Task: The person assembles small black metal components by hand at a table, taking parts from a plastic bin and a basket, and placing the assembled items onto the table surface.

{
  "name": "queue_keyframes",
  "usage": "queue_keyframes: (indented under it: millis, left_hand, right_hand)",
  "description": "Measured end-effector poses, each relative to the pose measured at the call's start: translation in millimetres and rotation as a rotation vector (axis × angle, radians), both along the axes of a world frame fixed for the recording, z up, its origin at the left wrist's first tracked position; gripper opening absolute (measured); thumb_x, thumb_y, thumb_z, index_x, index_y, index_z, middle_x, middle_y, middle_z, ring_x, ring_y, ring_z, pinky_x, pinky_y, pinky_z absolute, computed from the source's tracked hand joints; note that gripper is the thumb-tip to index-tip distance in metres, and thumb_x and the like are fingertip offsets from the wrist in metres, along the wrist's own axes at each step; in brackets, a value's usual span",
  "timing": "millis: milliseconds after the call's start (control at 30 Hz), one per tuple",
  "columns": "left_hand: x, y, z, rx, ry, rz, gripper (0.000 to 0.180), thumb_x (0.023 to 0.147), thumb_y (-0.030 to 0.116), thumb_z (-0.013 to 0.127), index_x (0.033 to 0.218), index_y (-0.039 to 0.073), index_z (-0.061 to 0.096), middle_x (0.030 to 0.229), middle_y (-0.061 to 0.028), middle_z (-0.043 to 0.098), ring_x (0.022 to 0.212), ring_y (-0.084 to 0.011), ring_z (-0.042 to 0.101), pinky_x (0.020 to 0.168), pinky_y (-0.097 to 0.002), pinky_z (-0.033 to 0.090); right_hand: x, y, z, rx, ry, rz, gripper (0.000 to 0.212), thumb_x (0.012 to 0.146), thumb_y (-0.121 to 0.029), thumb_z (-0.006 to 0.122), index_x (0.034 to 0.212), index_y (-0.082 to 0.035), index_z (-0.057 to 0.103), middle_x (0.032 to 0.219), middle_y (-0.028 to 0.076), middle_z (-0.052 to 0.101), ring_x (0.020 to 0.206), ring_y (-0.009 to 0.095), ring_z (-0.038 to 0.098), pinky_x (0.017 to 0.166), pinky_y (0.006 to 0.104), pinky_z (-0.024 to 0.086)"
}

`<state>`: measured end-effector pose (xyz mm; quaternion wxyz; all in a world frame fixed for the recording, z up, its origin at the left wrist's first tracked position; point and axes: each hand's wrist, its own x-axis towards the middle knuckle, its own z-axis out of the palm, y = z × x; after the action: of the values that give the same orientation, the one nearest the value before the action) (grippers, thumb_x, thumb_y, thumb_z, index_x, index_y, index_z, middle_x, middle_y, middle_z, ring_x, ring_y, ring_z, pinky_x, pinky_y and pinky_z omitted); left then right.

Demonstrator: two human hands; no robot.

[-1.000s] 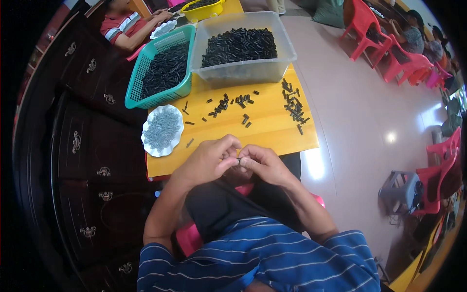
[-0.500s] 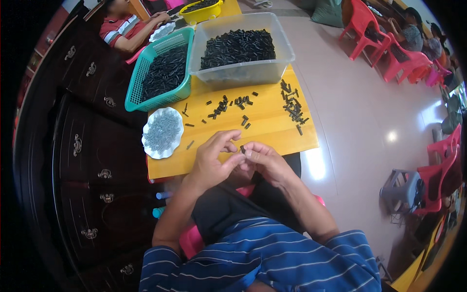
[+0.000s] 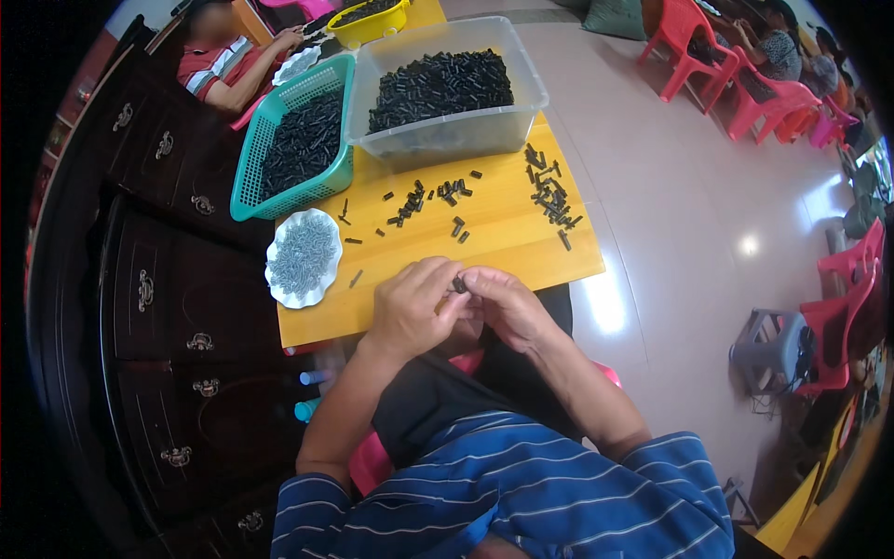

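One small black piece (image 3: 460, 284) sits between the left hand (image 3: 408, 307) and the right hand (image 3: 507, 306), just past the near edge of the yellow wooden surface (image 3: 507, 238). The right hand's fingers pinch it, thumb on the near side. The left hand's fingers curl in close against it from the other side; I cannot tell whether they grip it too, since the tips partly hide one another.

Beyond the hands, short black tubes (image 3: 410, 203) lie in loose clusters across the middle of the surface, two of them set a little nearer. A denser pile of black pieces (image 3: 552, 194) spreads along the right edge. A few thin dark pieces (image 3: 353, 241) lie singly toward the left. Near the left edge rests a scalloped white plate (image 3: 292, 301), heaped with small clear or greyish pins (image 3: 303, 256).

Farther back stand a green perforated basket (image 3: 321, 189) and, touching or almost touching its right side, a translucent bin (image 3: 447, 147), both holding many black pieces. Behind them is a yellow basin (image 3: 368, 30). At the upper left sits another person in a red shirt (image 3: 212, 73), beside a dark wooden cabinet (image 3: 154, 321).
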<state>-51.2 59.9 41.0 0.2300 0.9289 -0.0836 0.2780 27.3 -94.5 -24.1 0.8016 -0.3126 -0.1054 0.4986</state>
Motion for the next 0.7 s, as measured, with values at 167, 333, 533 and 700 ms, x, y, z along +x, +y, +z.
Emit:
queue_keyframes:
  millis: [167, 333, 533, 700]
  left_hand:
    - [2, 2, 0, -0.033, -0.010, -0.028, 0.028, 0.073, 0.007, 0.078, 0.098, 0.005, 0.066, 0.092, -0.0104, 0.068, 0.078, -0.0300, 0.067, 0.066, -0.0386, 0.054]
    - [5, 4, -3, -0.028, -0.025, -0.046, 0.026, 0.073, 0.007, 0.078, 0.096, 0.004, 0.066, 0.089, -0.0104, 0.068, 0.078, -0.0300, 0.068, 0.066, -0.0385, 0.054]
    - [2, 5, -3, -0.065, -0.030, -0.023, 0.026, 0.073, 0.006, 0.078, 0.097, 0.004, 0.067, 0.087, -0.0103, 0.069, 0.075, -0.0288, 0.068, 0.066, -0.0371, 0.055]
    - [-6, 4, -5, -0.126, 0.074, 0.021, 0.027, 0.075, 0.011, 0.076, 0.100, 0.007, 0.069, 0.089, -0.0095, 0.069, 0.079, -0.0293, 0.068, 0.068, -0.0384, 0.055]
  right_hand:
    - [0, 0, -1, 0.029, 0.051, -0.004, 0.026, 0.103, -0.027, 0.059, 0.112, -0.004, 0.068, 0.103, 0.006, 0.071, 0.091, 0.011, 0.067, 0.083, 0.0254, 0.053]
    - [0, -1, -1, -0.006, 0.067, -0.003, 0.027, 0.102, -0.026, 0.059, 0.112, -0.002, 0.067, 0.103, 0.006, 0.072, 0.089, 0.012, 0.067, 0.083, 0.0252, 0.053]
    - [1, 2, 4, -0.056, 0.042, 0.013, 0.027, 0.102, -0.026, 0.060, 0.111, -0.002, 0.066, 0.102, 0.005, 0.070, 0.092, 0.011, 0.064, 0.082, 0.0249, 0.051]
    - [-8, 4, 17, -0.070, -0.038, -0.001, 0.025, 0.103, -0.026, 0.058, 0.109, -0.003, 0.066, 0.097, 0.002, 0.066, 0.091, 0.010, 0.061, 0.081, 0.0238, 0.049]
